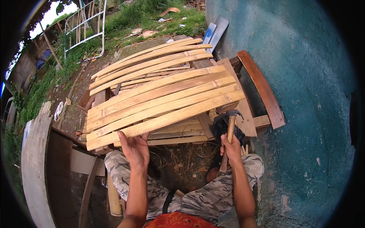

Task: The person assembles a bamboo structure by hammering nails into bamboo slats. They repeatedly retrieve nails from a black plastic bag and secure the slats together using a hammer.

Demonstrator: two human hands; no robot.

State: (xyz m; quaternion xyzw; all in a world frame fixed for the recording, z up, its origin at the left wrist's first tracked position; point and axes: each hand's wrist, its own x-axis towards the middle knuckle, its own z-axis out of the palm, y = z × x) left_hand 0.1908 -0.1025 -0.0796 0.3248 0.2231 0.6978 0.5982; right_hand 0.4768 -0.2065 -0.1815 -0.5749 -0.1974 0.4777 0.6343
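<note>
My left hand (pixel 136 151) grips the near edge of the closest bamboo slat (pixel 167 117), thumb at its edge and the other fingers partly hidden under it. This slat lies alongside several other pale slats (pixel 148 99) in a slightly tilted row. In my right hand (pixel 232 150) is a claw hammer (pixel 230 129), its fingers wrapped round the wooden handle, with the dark metal head pointing up. The hammer head is close to the right end of the near slat. Behind it sits a black plastic bag (pixel 219 124).
The slats rest over a wooden frame (pixel 243 114), with more slats beneath. A reddish-brown board (pixel 262 89) leans by the blue-green wall (pixel 304 114) at right. Worn boards (pixel 36 163) stand at left. Beyond are a white metal frame (pixel 85 38) and grass (pixel 125 21).
</note>
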